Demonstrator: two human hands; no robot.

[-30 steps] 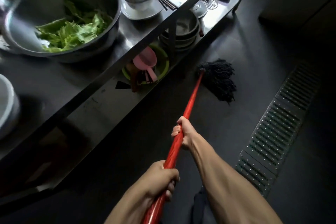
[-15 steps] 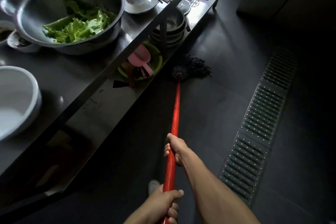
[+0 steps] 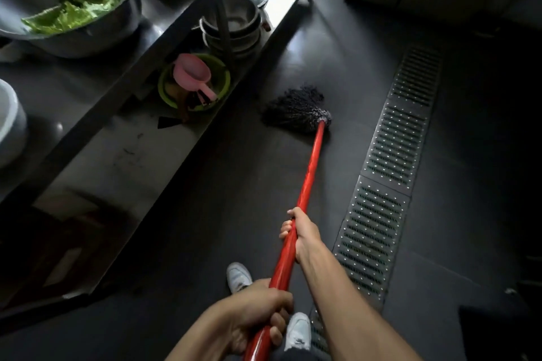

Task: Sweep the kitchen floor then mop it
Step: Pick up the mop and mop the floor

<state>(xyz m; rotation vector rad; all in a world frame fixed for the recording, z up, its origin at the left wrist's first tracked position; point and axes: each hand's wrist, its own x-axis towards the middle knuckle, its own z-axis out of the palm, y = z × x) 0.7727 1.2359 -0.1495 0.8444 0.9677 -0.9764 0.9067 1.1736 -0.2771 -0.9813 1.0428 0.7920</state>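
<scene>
Bright red mop handle (image 3: pixel 311 173); black mop head (image 3: pixel 293 110), grey-flecked at the collar. Charcoal floor (image 3: pixel 234 199). Right, a grey drain grate (image 3: pixel 390 155) with slotted rows and pale dots. Left, a pink scoop (image 3: pixel 192 72), lime-green basin (image 3: pixel 225 80), green lettuce (image 3: pixel 73 13). Near, white shoes (image 3: pixel 239 275).

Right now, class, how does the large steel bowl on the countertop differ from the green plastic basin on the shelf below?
The large steel bowl is grey metal; the green plastic basin is bright plastic. The bowl holds green leaves; the basin holds a pink scoop. Both are round, upright and open-topped.
</scene>
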